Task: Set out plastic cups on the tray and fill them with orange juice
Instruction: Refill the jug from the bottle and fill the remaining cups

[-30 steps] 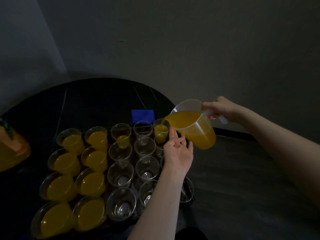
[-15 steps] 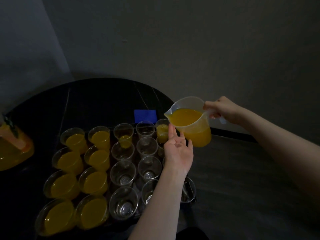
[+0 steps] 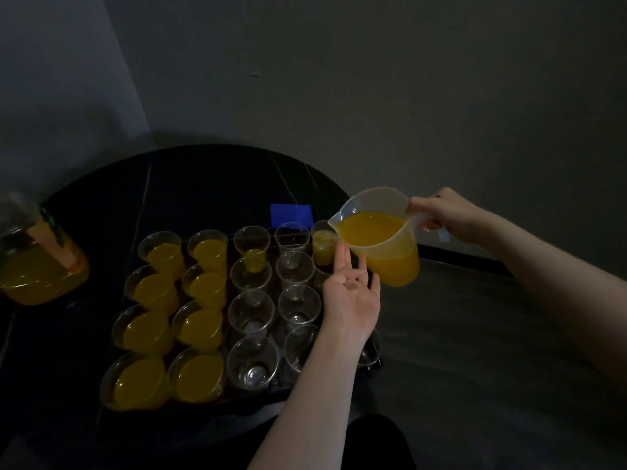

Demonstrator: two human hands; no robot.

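head cam | looks forward-down | near tray [image 3: 373, 362] | single view

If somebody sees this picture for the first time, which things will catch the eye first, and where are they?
First, the clear plastic jug of orange juice, held by its handle in the right hand above the tray's far right corner. Next, the two left columns of clear plastic cups full of juice on the dark tray, bright against the dim table. The left hand reaches open under the jug.

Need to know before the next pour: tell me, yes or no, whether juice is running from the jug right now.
No: the jug, gripped by the right hand, has no stream leaving its spout.
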